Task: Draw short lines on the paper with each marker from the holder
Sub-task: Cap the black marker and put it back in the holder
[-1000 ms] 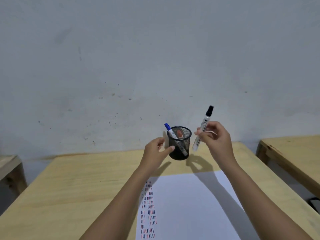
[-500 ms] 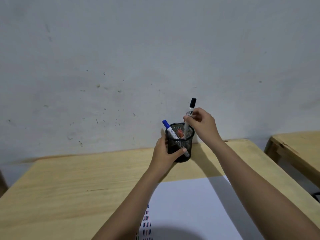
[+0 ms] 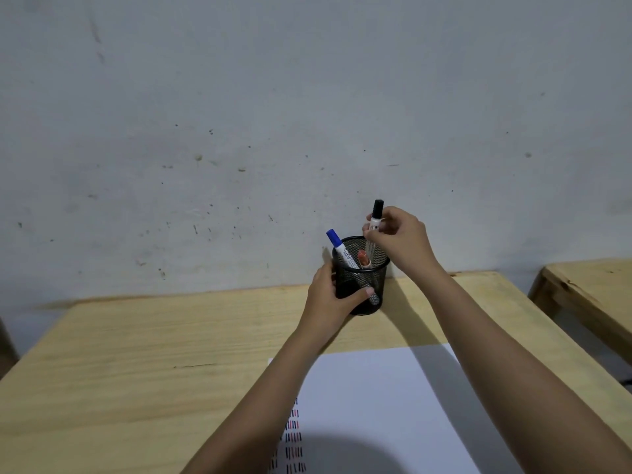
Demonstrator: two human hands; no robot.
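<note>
A black mesh holder (image 3: 376, 273) stands near the table's far edge by the wall. My left hand (image 3: 333, 295) wraps around its left side. My right hand (image 3: 402, 242) pinches a black-capped marker (image 3: 376, 215) upright, with its lower end inside the holder. A blue-capped marker (image 3: 337, 246) leans out to the left, and a red marker (image 3: 364, 258) sits inside. White paper (image 3: 383, 398) lies in front of me, with columns of short black and red lines (image 3: 292, 436) along its left side.
The wooden table (image 3: 154, 354) runs up to a scuffed grey wall (image 3: 273, 114). A second wooden table (image 3: 588, 289) stands to the right across a gap. My head's shadow falls on the paper's near edge.
My right hand carried the black-capped marker left from beside the holder and lowered its end into it. My left hand closed around the holder. The view tilted up and closer.
</note>
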